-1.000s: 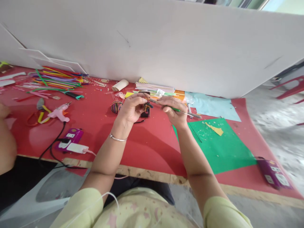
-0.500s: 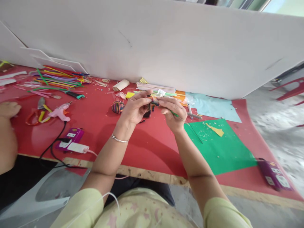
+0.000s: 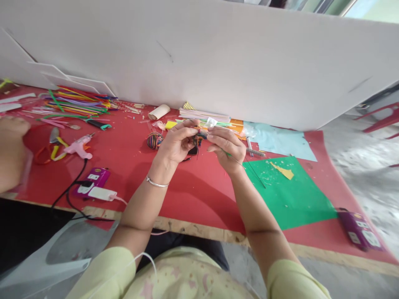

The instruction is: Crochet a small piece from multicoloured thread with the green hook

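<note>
My left hand (image 3: pixel 176 143) and my right hand (image 3: pixel 226 147) meet above the red table (image 3: pixel 193 191), both pinching a small dark craft piece (image 3: pixel 197 141) with orange and blue bits. My right hand also grips a thin green stick (image 3: pixel 237 160) that slants down to the right over the green paper sheet (image 3: pixel 289 195). A silver bangle (image 3: pixel 156 182) circles my left wrist. The craft piece is mostly hidden by my fingers.
A ball of coloured bands (image 3: pixel 155 140), a pink glue gun (image 3: pixel 79 146), a purple power strip (image 3: pixel 93 178), pliers (image 3: pixel 54 143) and several coloured straws (image 3: pixel 77 104) lie at the left. Another person's hand (image 3: pixel 12 149) is at the far left edge. A second purple strip (image 3: pixel 360 230) sits at the right.
My hands have drawn closer together and the green stick has swung downward toward the green sheet. The other person's hand at the left has risen and moved over the table.
</note>
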{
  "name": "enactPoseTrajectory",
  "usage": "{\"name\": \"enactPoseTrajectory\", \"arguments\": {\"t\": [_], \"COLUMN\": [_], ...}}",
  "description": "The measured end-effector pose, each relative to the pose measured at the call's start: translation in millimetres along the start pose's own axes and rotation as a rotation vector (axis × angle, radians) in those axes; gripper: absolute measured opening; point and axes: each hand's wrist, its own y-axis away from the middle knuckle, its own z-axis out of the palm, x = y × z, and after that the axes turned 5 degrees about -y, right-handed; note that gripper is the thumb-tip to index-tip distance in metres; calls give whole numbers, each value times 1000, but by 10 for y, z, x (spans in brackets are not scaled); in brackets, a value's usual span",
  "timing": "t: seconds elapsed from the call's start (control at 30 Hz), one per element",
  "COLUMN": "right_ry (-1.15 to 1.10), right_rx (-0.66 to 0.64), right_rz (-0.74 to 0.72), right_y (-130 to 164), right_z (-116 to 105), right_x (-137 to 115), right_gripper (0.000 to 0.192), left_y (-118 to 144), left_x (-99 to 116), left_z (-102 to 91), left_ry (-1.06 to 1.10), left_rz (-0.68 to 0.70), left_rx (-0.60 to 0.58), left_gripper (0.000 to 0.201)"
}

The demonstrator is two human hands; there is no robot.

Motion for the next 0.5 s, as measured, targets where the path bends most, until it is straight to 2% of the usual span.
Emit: {"name": "enactPoseTrajectory", "arguments": {"t": [0.13, 0.27, 0.4, 0.5], "right_ry": [8, 1, -18, -70], "right_rx": [-24, -30, -55, -92], "right_rz": [-8, -47, -4, 4], "right_y": [-3, -10, -29, -61], "right_z": [-14, -15, -33, -72], "right_x": [2, -12, -34, -52], "right_gripper": [32, 43, 40, 45], "left_y": [7, 1, -5, 1], "left_x": [14, 16, 26, 44], "left_z": [0, -27, -58, -74], "left_ry": [-27, -39, -41, -58], "left_rz": [14, 26, 26, 12], "left_rx": [13, 15, 19, 6], "left_gripper": [29, 31, 30, 29]}}
